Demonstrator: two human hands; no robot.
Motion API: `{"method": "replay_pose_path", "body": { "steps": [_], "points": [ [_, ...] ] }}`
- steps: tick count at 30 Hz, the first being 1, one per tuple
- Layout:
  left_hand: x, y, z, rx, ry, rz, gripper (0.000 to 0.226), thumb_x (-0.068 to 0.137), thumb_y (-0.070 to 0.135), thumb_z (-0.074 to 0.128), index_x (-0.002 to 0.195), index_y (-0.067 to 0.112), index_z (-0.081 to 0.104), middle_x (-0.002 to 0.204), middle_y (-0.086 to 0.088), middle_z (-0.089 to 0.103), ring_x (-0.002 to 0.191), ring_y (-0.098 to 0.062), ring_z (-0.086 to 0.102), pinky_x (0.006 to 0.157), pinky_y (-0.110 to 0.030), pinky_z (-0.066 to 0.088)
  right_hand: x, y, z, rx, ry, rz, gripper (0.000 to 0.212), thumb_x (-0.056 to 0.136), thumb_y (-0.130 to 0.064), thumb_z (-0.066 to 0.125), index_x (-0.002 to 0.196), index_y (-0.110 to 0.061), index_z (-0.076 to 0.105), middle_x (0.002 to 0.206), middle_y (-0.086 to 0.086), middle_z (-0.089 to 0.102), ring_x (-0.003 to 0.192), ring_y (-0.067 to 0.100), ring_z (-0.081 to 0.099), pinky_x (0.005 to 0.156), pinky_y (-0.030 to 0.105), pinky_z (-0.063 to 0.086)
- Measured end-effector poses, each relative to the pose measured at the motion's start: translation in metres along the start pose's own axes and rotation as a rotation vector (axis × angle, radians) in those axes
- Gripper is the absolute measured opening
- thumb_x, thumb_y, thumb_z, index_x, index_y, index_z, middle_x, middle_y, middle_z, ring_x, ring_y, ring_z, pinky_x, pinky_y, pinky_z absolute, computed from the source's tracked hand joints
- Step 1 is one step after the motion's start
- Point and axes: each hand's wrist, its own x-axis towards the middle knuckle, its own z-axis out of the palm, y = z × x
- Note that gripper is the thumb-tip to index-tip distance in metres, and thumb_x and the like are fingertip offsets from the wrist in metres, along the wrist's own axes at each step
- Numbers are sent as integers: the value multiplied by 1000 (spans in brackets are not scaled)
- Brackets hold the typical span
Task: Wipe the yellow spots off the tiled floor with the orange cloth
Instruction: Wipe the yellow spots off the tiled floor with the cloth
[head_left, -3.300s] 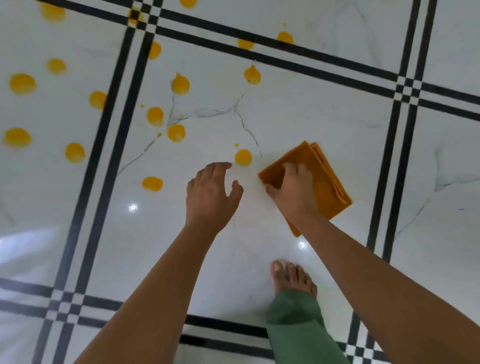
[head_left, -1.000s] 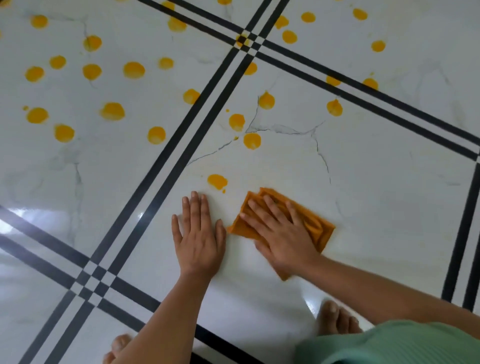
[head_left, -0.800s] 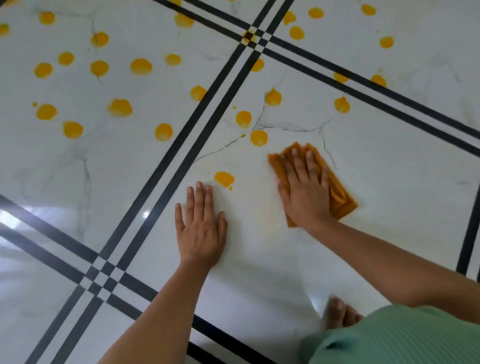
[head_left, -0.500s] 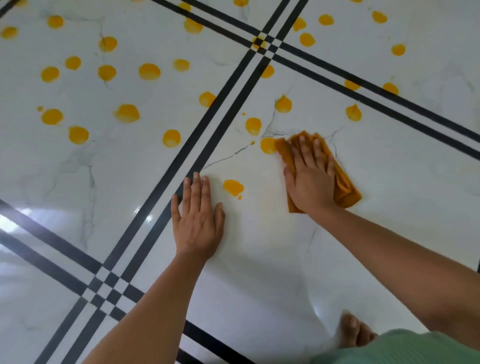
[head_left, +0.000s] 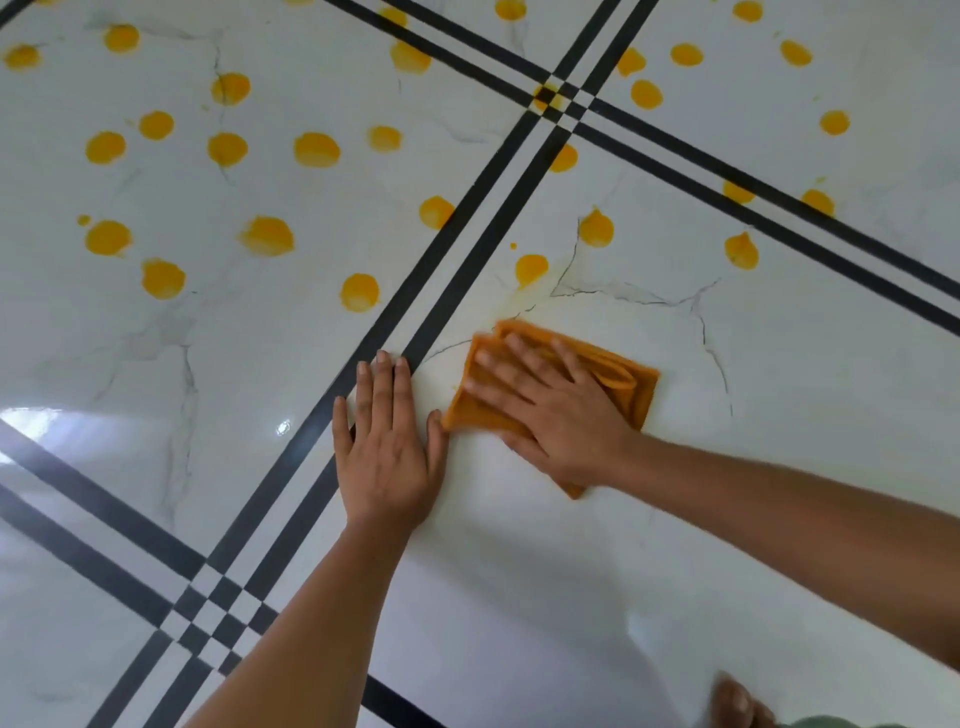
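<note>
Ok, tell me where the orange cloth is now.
Head view, just right of centre: the orange cloth lies on the white tile under the right hand, its left edge beside the left hand.

No readable text, label, brand, number or sign shows anywhere here.

The floor (head_left: 779, 415) is glossy white marble-look tile with thin grey veins and smooth black inlaid stripes (head_left: 457, 280); it mirrors bright light at the left. The spots (head_left: 317, 149) look like wet, opaque yellow blots. The cloth (head_left: 623, 384) is soft, matt orange fabric, folded in layers.
</note>
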Motion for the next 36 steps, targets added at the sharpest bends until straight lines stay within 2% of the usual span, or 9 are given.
{"method": "replay_pose_path", "body": {
  "steps": [2,6,11,16,21,26,31,35,36],
  "points": [
    [0,0,0,0,3,-1,66,91,45,16,147,11,18,155,-6,17,142,-15,4,113,-34,-5,11,25,-1,-60,15,-111,55,89,-47,26,142,-32,31,152,-2,31,141,26,25,109,49,16],
    [1,0,-2,-10,-15,-5,67,90,46,13,148,13,13,157,-4,11,141,-12,-4,114,-35,-7,47,31,-15,76,86,525,67,87,-51,7,147,-26,19,157,-1,16,145,26,7,114,51,7],
    [-2,-3,-4,-16,-23,-27,67,90,48,10,149,15,8,157,-3,7,140,-12,-8,113,-34,-10,0,-19,2,40,40,18,55,93,-49,21,144,-31,30,153,-1,26,142,26,21,109,53,16],
    [-8,-8,-7,-16,-29,-24,66,90,45,9,148,16,4,157,-2,4,140,-10,-11,112,-31,-16,44,8,-11,117,133,558,55,95,-44,14,148,-31,4,157,2,15,144,29,9,113,55,9],
    [-10,-8,-6,-20,-20,-20,65,91,44,11,148,15,8,157,-3,9,140,-12,-6,112,-31,-14,3,-22,2,13,66,54,49,93,-44,24,141,-39,27,152,3,31,140,31,25,109,54,19],
    [-9,-9,-5,-33,-31,2,65,90,44,7,148,15,2,157,-1,4,140,-11,-10,112,-32,-14,42,3,-9,113,152,516,50,95,-43,22,141,-29,35,154,3,25,143,31,16,112,54,11],
    [-2,-7,-5,-43,-32,42,63,91,43,10,148,14,10,156,-2,8,141,-13,-5,114,-35,-8,16,-9,1,-18,54,-20,50,94,-47,23,140,-34,35,152,0,30,141,26,24,109,52,18],
    [9,-2,-6,-30,-43,88,64,90,44,5,148,16,2,157,-1,3,140,-12,-12,114,-36,-11,64,26,-15,95,140,499,54,95,-47,16,144,-29,28,156,0,21,144,27,11,113,51,9],
    [12,0,-7,-32,-40,96,64,90,44,5,148,16,3,157,-1,3,140,-12,-13,114,-35,-11,62,21,-12,101,138,509,53,96,-46,17,145,-29,27,156,0,19,145,27,8,114,51,7]
  ]
}}
